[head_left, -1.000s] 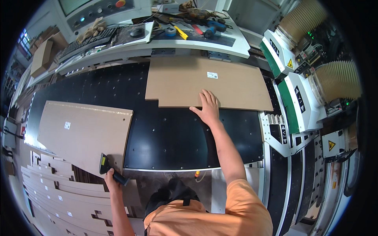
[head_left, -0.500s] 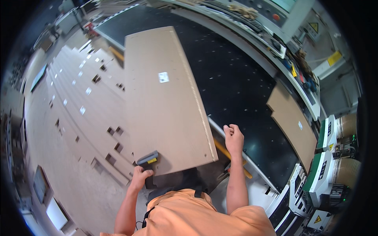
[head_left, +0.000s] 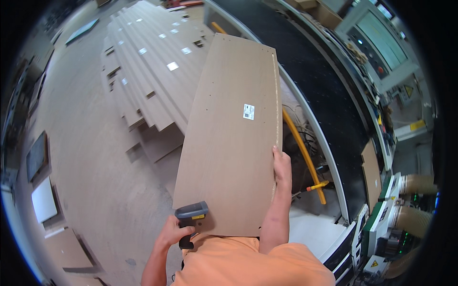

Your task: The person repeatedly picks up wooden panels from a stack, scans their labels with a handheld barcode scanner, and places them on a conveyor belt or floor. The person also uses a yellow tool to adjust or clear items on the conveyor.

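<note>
My left grip (head_left: 172, 231) is closed round the scanner (head_left: 192, 210) at lower centre and my right grip (head_left: 282, 168) clasps the right edge of the board (head_left: 229, 133), mid-frame, which I should hold steady, keeping the scanner off its face.

You're in a woodworking w/shop: stacked cut boards (head_left: 153, 59), a long black machine table (head_left: 325, 93), ribbed hoses (head_left: 416, 183) & a ctrl panel (head_left: 368, 53) w/ red btn (head_left: 380, 70).
</note>
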Tool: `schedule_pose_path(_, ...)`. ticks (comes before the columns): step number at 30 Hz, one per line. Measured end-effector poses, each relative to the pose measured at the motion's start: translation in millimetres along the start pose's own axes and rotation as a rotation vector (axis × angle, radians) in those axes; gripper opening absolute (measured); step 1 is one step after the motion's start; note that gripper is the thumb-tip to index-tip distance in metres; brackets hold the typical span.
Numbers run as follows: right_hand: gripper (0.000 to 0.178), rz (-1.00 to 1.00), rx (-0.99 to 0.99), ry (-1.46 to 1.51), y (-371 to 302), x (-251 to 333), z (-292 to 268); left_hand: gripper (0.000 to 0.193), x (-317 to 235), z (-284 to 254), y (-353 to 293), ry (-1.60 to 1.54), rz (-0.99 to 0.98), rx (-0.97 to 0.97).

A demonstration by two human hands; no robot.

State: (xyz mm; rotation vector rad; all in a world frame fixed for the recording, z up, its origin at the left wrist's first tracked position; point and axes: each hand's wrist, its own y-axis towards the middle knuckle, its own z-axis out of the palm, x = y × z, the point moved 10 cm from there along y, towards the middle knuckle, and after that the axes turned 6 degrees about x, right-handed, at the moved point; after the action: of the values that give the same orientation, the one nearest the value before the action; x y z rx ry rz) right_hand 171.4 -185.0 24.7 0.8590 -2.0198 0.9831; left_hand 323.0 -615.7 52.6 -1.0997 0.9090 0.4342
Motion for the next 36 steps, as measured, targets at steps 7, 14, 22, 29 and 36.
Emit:
schedule_pose_path(7, 0.044, -0.289, 0.312, -0.076, -65, 87, 205, 0.036, 80, -101, -106, -0.181, 0.048, -0.325)
schedule_pose_path(14, 0.055, -0.248, 0.974, -0.093, -201, 109, 496, 0.038, 159, -185, -270, -0.357, 0.352, -0.761)
schedule_pose_path(22, 0.057, -0.432, 1.402, -0.496, -477, 59, 816, 0.045, 335, -228, -475, -0.431, 0.372, -1.144)
schedule_pose_path(29, 0.067, -0.67, 1.567, -0.816, -887, -24, 856, 0.045, 476, -211, -670, -0.588, 0.34, -1.312)
schedule_pose_path(36, 0.067, -0.506, 2.045, -0.565, -1211, -117, 720, 0.047, 600, -172, -826, -0.789, 0.514, -1.647)
